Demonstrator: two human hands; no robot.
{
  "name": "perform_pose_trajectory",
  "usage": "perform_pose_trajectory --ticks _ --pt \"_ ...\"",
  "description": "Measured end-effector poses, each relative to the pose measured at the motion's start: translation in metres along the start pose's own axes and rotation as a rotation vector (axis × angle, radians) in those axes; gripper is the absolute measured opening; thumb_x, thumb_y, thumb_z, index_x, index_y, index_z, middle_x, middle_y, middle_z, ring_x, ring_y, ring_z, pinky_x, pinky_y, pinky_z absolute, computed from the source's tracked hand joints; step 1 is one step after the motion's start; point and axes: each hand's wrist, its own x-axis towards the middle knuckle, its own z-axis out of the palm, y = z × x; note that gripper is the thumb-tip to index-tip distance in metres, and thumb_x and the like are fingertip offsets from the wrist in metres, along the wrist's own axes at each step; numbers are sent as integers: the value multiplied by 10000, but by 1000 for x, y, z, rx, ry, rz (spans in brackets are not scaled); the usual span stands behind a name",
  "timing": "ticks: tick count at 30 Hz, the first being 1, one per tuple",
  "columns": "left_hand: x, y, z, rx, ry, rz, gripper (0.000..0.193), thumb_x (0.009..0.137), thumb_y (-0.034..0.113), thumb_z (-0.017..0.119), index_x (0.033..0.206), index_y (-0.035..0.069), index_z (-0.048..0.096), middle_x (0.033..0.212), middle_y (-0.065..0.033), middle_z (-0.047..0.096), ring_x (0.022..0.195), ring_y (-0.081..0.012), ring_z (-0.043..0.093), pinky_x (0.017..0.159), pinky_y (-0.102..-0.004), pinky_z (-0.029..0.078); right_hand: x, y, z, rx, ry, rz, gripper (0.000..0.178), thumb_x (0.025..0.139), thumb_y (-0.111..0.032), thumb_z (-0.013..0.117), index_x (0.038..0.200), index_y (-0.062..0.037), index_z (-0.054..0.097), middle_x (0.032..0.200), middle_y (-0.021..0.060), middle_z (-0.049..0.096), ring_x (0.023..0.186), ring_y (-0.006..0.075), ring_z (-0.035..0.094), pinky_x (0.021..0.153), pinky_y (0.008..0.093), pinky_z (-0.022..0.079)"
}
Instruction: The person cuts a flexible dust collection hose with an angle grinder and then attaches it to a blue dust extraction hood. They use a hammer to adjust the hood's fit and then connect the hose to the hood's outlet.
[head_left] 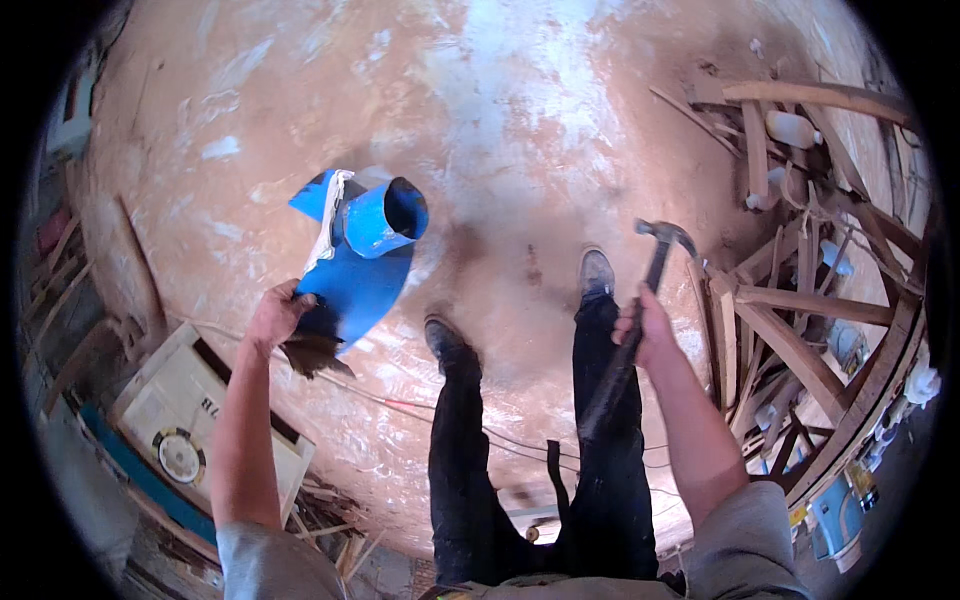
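Note:
My left hand is closed on the lower left edge of a blue sheet piece, held out above the floor. From its upper part stands a short, round blue tube with a dark open mouth. A pale, rough strip runs along one side of it, and a dark ragged bit hangs below my fingers. My right hand grips a claw hammer by its dark handle, head pointing up and away. The two things are well apart.
Wooden beams and slats are heaped at the right, with a plastic jug among them. At lower left lies a cream panel with a round dial. A thin cable crosses the dusty floor near my feet.

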Motion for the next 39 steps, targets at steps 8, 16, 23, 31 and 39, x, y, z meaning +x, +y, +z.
perform_pose_trajectory --ticks 8,16,23,31,39 --pt "-172 -12 1 -520 429 -30 275 910 284 664 881 10 671 716 70 536 646 -58 443 573 -239 359 -62 -9 -68 15 21 24 438 945 -512 578 704 -186 411 553 -41 405 440 124 429 431 297 377" --pt "-296 -14 24 -826 501 1 318 951 325 633 879 19 677 783 62 569 719 -60 471 665 -236 382 -136 -3 -49 -373 -40 67 412 949 -519 570 763 -172 447 580 -16 435 438 140 451 409 315 376" --pt "-326 -34 55 -878 475 9 335 947 332 652 913 0 678 808 46 594 731 -62 491 677 -235 402 -211 -8 20 -544 -234 -63 365 996 -518 475 1003 -153 475 632 32 476 436 153 468 395 325 405" --pt "-305 -43 85 -871 402 -31 342 941 346 655 854 15 671 780 45 584 698 -62 472 638 -230 384 -246 20 57 -592 -437 -69 341 1018 -451 460 1067 -115 490 698 40 519 493 162 517 445 340 453" --pt "-307 -42 103 -819 418 -28 352 950 358 641 929 11 692 803 47 594 705 -65 480 656 -236 398 -260 63 67 -911 -604 339 385 1011 -512 436 936 -134 448 606 33 482 423 160 453 395 345 404"
